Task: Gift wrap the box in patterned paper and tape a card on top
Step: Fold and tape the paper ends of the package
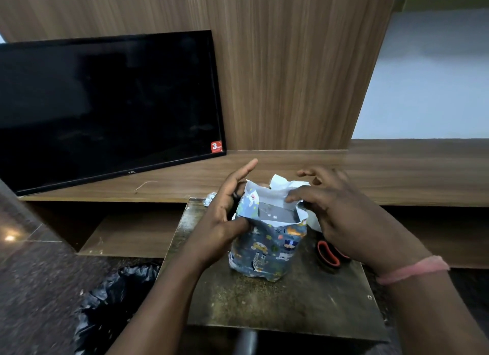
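Note:
A box stands upright on a small worn table [277,304], wrapped round its sides in blue patterned paper [267,249] with cartoon animals. The top end is unfolded, and the dark box top [277,213] shows inside the paper's white inner side. My left hand [227,214] holds the left side of the parcel, thumb against the front, index finger stretched up. My right hand [330,209] pinches the white paper flap at the top right edge with thumb and finger, the other fingers spread.
Scissors with orange and black handles [329,254] lie on the table right of the parcel, partly under my right wrist. A black TV screen [105,108] leans on the wooden shelf behind. A black plastic bag [116,299] lies on the floor at left. A crumpled scrap [210,197] lies behind the parcel.

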